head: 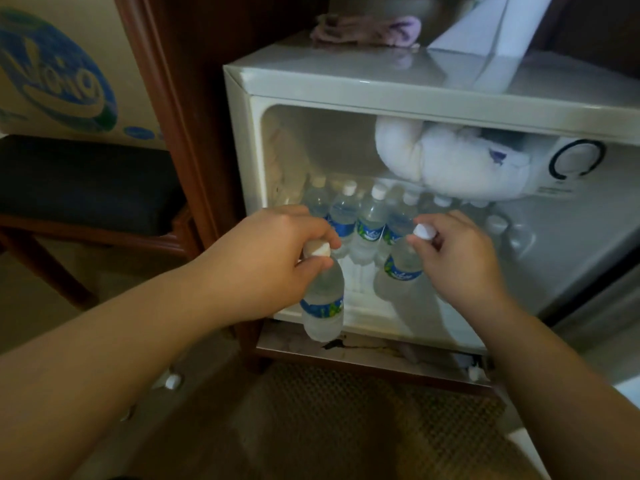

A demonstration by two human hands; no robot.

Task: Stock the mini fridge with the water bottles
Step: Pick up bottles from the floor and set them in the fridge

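A: How far along?

B: A back row of bottles (pixel 349 216) stands inside the mini fridge (pixel 242 140). My left hand (pixel 273 251) grips one bottle (pixel 322 299) by its cap at the fridge's front edge; my right hand (pixel 460 258) pinches another bottle (pixel 401 265) just inside. I'd say both need seating.

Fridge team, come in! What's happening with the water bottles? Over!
Left hand and right hand each grip a bottle by its cap. Back row full. Frost lump overhead.
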